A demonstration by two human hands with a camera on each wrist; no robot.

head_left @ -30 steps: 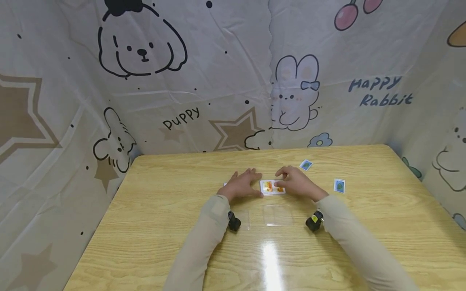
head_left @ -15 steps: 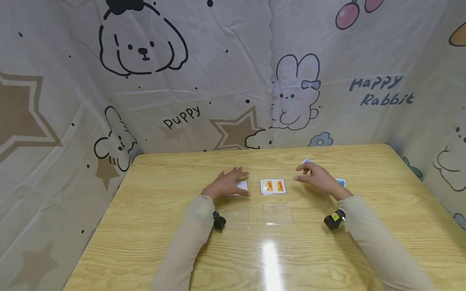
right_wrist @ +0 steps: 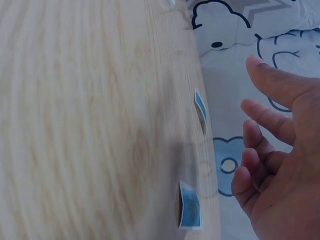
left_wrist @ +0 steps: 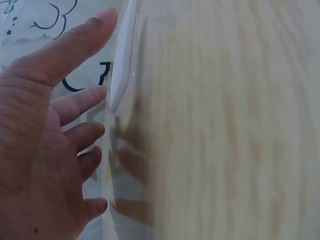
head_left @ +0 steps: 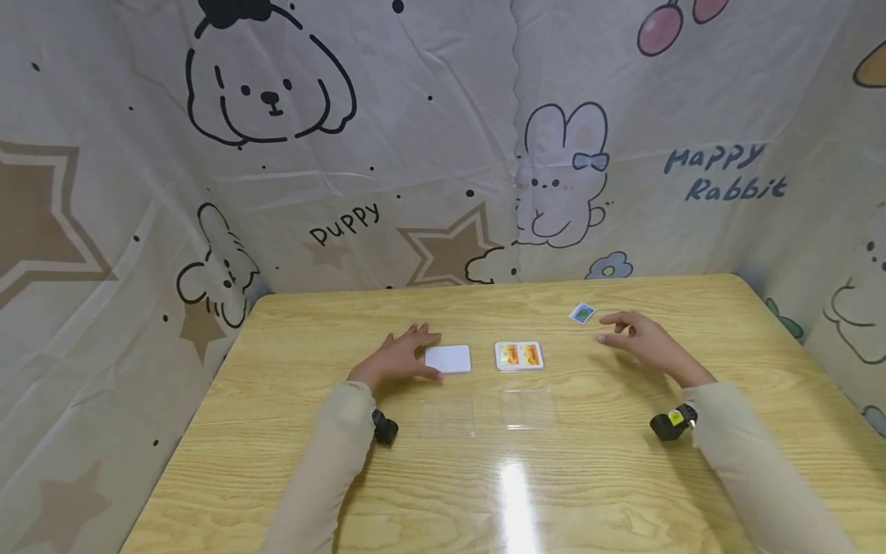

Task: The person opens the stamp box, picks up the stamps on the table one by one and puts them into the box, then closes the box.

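A white rectangular block like a stack of cards (head_left: pixel 447 359) lies left of centre on the table. My left hand (head_left: pixel 400 357) is at its left end, fingers spread and thumb apart, with nothing in its grasp. To the right lies a similar white-edged stack (head_left: pixel 519 355) with two orange pictures on top. My right hand (head_left: pixel 644 344) hovers over the right side, fingers loosely bent and holding nothing. Beyond its fingertips lies a small blue-and-green picture card (head_left: pixel 582 312). A second blue card (right_wrist: pixel 190 205) shows in the right wrist view; in the head view my right hand hides it.
Two clear plastic rectangles, like lids or trays, lie nearer me: a left one (head_left: pixel 447 418) and a right one (head_left: pixel 529 408). The wooden table (head_left: pixel 291 477) ends at a printed cloth (head_left: pixel 388 177) hung behind and at both sides. Light glares on the front tabletop.
My right hand has left the orange-pictured stack and moved right, covering the nearer blue card. My left hand has slid left, uncovering the white stack. Both stacks have stayed in place.
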